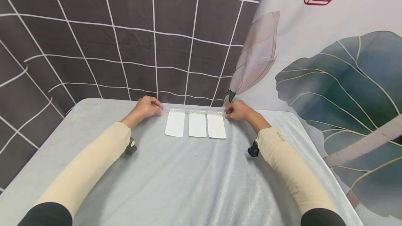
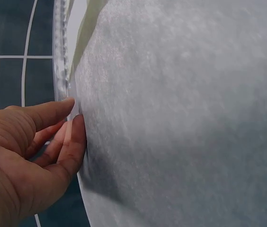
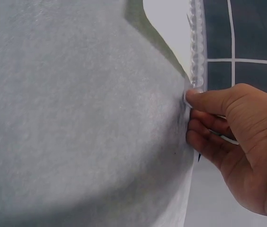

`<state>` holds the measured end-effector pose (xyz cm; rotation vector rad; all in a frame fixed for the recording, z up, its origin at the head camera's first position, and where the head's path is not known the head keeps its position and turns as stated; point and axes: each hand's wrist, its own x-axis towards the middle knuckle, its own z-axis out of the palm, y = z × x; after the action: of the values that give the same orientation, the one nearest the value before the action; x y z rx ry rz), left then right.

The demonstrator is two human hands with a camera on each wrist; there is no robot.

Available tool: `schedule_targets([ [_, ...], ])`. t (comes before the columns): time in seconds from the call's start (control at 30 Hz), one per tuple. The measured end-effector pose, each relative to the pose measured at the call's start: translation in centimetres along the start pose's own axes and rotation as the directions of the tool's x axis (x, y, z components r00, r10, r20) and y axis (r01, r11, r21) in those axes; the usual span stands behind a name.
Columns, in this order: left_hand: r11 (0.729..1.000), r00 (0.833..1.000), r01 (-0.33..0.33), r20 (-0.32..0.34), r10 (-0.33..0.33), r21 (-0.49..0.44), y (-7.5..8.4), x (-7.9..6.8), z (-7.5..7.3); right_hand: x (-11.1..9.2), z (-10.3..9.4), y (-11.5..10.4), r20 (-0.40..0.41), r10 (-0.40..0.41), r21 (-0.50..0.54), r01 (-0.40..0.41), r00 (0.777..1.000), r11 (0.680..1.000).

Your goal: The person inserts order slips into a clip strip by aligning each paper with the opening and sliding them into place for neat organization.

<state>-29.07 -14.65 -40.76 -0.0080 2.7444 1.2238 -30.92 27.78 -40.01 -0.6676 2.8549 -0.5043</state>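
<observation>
A long clear plastic strip (image 1: 194, 108) runs along the table's far edge, a row of bumps along it visible in both wrist views. Three white paper cards, left (image 1: 175, 124), middle (image 1: 197, 125) and right (image 1: 216, 126), extend from its near side toward me, side by side with small gaps. My left hand (image 1: 147, 107) pinches the strip's left end between thumb and fingers. At the other end, my right hand (image 1: 239, 111) pinches the strip the same way. In the wrist views, a card (image 3: 171, 28) stands off the cloth and casts a shadow.
A pale grey-blue cloth (image 1: 188, 177) covers the table, with soft folds near the right. Behind the far edge hangs a dark curtain (image 1: 172, 20) with white grid lines. On the right, a white curtain (image 1: 295, 37) carries a leaf and flower print.
</observation>
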Motion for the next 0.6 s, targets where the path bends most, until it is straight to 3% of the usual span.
schedule_targets([
  [0.27,1.000,1.000,0.010,0.019,-0.010,0.020,0.0,-0.3,-0.2,-0.8,-0.2,0.3,-0.006,0.017,-0.004,-0.017,1.000,1.000],
  [0.43,1.000,0.999,-0.002,0.033,0.002,0.004,-0.1,-0.4,-0.3,-1.1,0.0,1.2,-0.023,-0.013,-0.013,0.013,1.000,1.000],
  [0.6,1.000,0.999,-0.006,0.050,0.006,0.011,-0.3,-0.7,-0.4,-1.5,0.1,0.6,-0.007,0.032,-0.049,-0.032,0.999,0.998],
])
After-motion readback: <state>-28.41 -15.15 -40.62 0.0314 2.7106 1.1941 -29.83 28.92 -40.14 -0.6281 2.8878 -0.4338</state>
